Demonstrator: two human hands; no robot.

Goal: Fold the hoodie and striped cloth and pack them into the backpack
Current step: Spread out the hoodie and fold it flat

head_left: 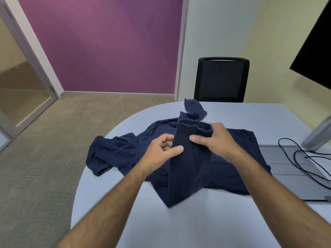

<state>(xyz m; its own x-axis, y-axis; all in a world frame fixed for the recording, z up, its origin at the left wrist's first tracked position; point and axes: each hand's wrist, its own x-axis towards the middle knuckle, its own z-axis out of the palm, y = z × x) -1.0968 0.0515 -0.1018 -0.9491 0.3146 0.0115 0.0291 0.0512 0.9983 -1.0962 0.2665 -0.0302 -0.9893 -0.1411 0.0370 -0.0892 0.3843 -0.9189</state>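
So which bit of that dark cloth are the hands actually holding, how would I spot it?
Start at the pale rounded table with the navy hoodie spread across it. Over the hoodie's middle a long narrow sleeve is lifted off the rest. The right hand grips its ribbed cuff end and the left hand pinches its edge; the other sleeve lies crumpled at the table's left rim, untouched.

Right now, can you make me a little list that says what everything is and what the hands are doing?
hoodie: dark blue, spread on the table, one sleeve lifted over its middle
left hand: pinching the side of the raised sleeve
right hand: gripping the sleeve near its cuff
table: pale, rounded at the left end
chair: black, behind the table
cables: black, on the table's right side
striped cloth: not in view
backpack: not in view
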